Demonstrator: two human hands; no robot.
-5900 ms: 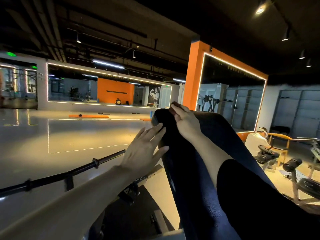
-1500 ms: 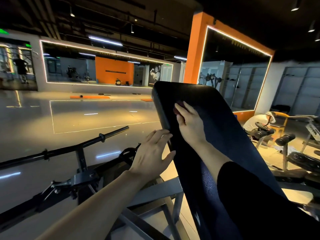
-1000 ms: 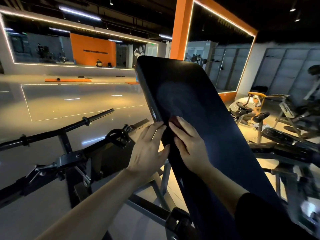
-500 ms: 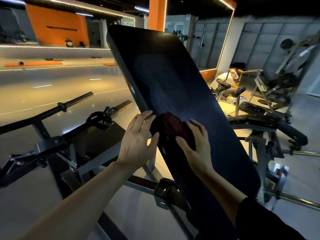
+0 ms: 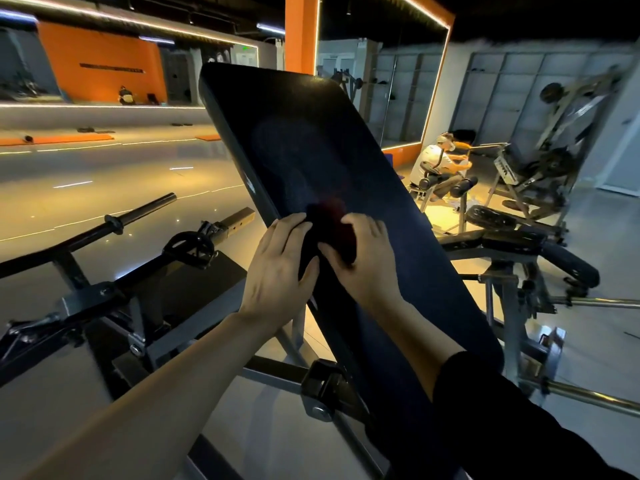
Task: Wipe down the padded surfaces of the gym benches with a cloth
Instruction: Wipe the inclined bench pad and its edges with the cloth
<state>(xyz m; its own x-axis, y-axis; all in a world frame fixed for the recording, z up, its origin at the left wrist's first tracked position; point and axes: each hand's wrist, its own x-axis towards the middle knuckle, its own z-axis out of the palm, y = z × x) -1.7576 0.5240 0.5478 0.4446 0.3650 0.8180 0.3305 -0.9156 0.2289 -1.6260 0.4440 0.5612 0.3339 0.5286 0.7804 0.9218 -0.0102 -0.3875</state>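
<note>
The glossy floor [image 5: 104, 174] fills the left half of the view, with an orange wall [image 5: 100, 60] and lit mirror strips behind it. The inclined bench pad [image 5: 311, 150] (black, padded, tilted up and away) runs from lower right to upper centre. A steel frame [image 5: 194, 341] supports it, and a black barbell [image 5: 114, 221] lies to its left. Other machines [image 5: 526, 174] stand at right, near a seated person [image 5: 436, 161]. The left hand [image 5: 280, 268] rests on the pad's left edge, fingers straight and close together. The right hand [image 5: 363, 261] presses a dark red cloth [image 5: 334, 226] against the pad, fingers curled over the cloth's lower part.
</note>
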